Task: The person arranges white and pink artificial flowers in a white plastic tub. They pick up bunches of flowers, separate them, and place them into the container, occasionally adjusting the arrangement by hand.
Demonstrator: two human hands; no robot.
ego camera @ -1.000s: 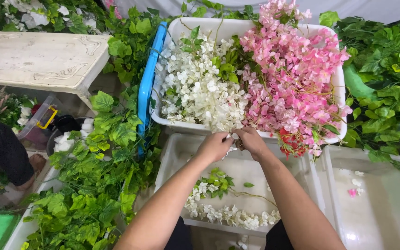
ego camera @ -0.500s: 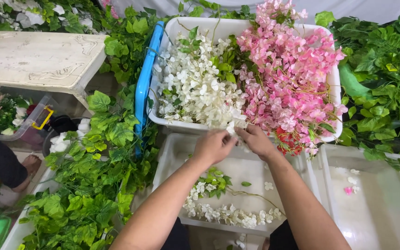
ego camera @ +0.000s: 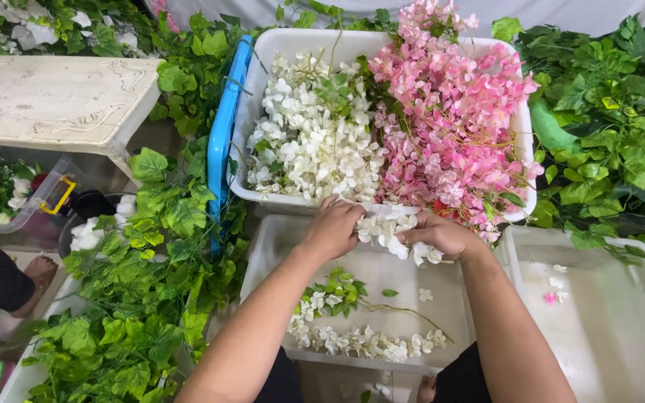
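A white tub at the top centre is heaped with white artificial flowers on its left and pink ones on its right. My left hand and my right hand meet at the tub's near rim, both gripping one white flower strand stretched between them. Below my hands stands a shallower white tray, where another white garland with green leaves lies.
Green leafy vines pile up on the left and also fill the right side. A blue lid leans against the tub. A pale wooden stool stands top left. Another white tray sits right. Another person's foot shows left.
My hands have drawn back from the heap toward me, pulling a white flower strand out over the tub's rim. The camera has shifted slightly.
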